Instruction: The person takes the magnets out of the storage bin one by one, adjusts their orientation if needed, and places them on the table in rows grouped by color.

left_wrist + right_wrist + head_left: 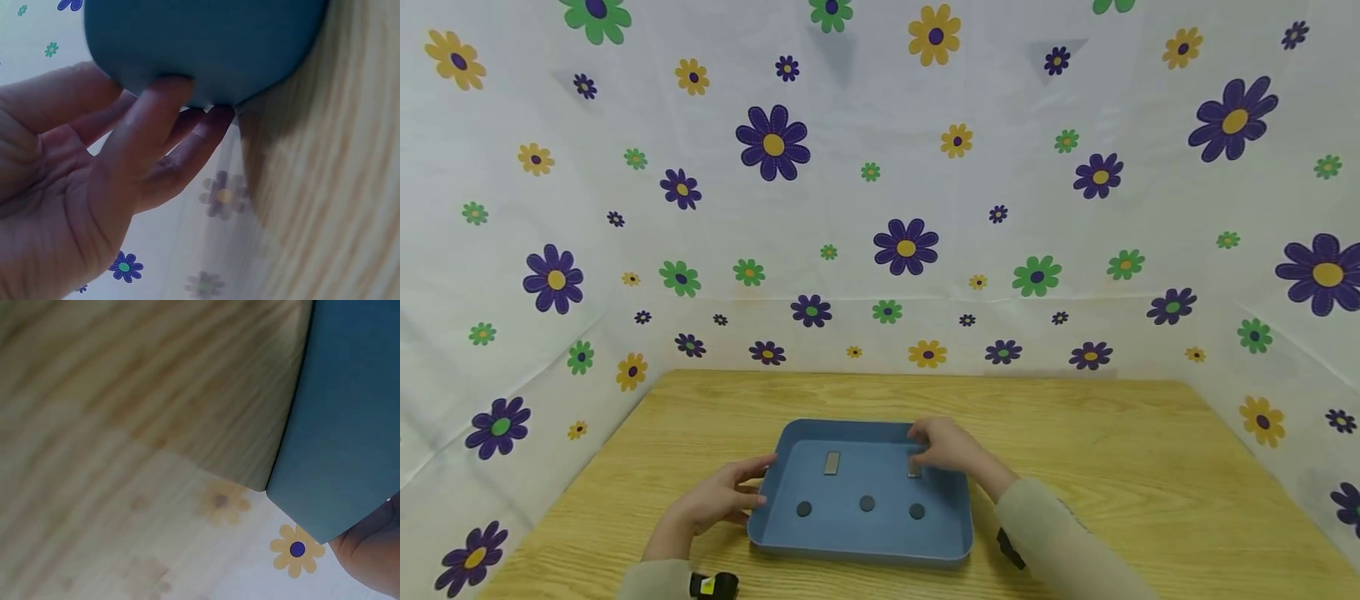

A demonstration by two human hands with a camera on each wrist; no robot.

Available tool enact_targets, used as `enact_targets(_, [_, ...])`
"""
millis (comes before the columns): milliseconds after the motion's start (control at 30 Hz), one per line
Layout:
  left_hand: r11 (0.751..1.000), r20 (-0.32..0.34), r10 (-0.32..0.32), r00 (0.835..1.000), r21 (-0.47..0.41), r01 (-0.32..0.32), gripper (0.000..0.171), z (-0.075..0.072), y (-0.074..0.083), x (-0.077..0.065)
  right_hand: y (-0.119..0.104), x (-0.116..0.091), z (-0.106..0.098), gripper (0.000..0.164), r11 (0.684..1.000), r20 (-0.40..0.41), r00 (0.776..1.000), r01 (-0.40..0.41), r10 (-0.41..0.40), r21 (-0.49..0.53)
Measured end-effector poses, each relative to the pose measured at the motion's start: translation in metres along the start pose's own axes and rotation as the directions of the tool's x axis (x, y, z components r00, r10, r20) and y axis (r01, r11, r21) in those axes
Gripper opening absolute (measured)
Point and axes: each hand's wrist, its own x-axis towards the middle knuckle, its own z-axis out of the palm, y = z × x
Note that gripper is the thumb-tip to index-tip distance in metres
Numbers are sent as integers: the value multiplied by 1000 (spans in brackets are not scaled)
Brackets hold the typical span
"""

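Note:
A blue rectangular tray (838, 533) sits on the wooden table. On its floor lie three dark round discs, the left disc (804, 508), the middle disc (867, 503) and the right disc (917, 511). A flat grey rectangular piece (832, 463) lies toward the tray's back left. My right hand (949, 448) reaches over the tray's right side and pinches a second small grey rectangular piece (913, 472), mostly hidden by the fingers. My left hand (718, 498) rests its fingertips on the tray's outer left wall; the left wrist view shows these fingers (156, 119) loosely bent.
The wooden table (1097, 467) extends on both sides of the tray and behind it. A white flowered cloth (850, 200) hangs along the table's back and sides. Dark straps with devices, such as the left wrist device (715, 585), sit on both wrists.

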Motion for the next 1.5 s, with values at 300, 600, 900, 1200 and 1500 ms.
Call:
enact_targets(300, [1000,6,-14,1000,3,14,69,-1,2,-3,-4,2,3,35,993,60,998,-10,17,-118])
enact_targets(600, [1000,14,-21,1000,12,21,71,-1,3,-3,-8,2,5,34,976,97,995,-16,38,-216])
enact_targets(900, [999,7,-27,1000,19,27,71,0,3,-4,-8,3,6,20,972,129,991,-2,33,-235])
enact_targets(1200, [998,-42,-49,998,25,51,75,2,4,-4,-7,3,8,18,968,119,993,37,-7,-249])
enact_targets(1500, [999,-35,-52,998,15,52,74,2,3,-4,-6,5,12,19,972,127,991,-5,36,-235])
